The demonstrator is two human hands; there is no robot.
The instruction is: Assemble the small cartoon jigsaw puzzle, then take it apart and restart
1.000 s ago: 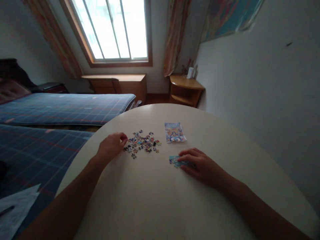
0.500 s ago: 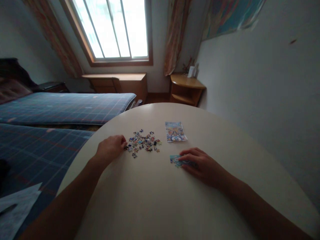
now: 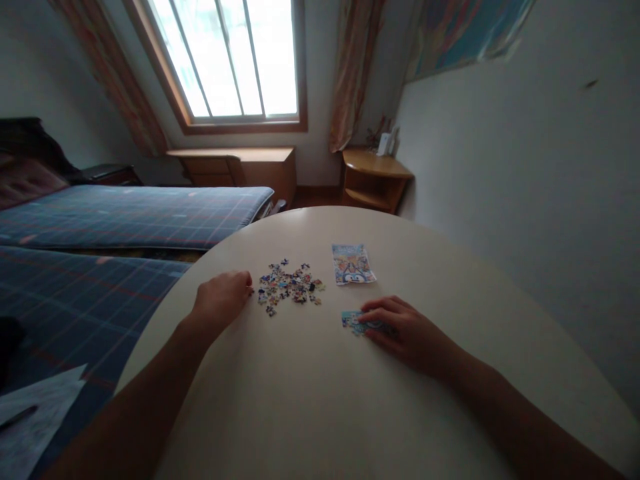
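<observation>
My left hand (image 3: 223, 298) is closed at the left side of a loose pile of jigsaw puzzle pieces (image 3: 290, 285). A small dark puzzle piece (image 3: 251, 291) shows at its fingertips, just apart from the pile. To the right, my right hand (image 3: 400, 330) lies with its fingers stretched over a joined strip of blue-green puzzle (image 3: 351, 320), covering the strip's right part. Beyond that strip, a printed picture sheet or packet (image 3: 353, 265) with a blue cartoon figure lies flat on the table.
All of this rests on a round cream table (image 3: 310, 400). Beds with blue plaid mattresses (image 3: 150, 213) stand on the left, with papers (image 3: 45, 413) and a pen on the nearer one. A wooden corner shelf (image 3: 377, 163) and a desk (image 3: 260, 155) stand beyond the table.
My left hand has drawn slightly left with the small piece, away from the pile. My right hand stays on the joined strip. The whole view has shifted a little.
</observation>
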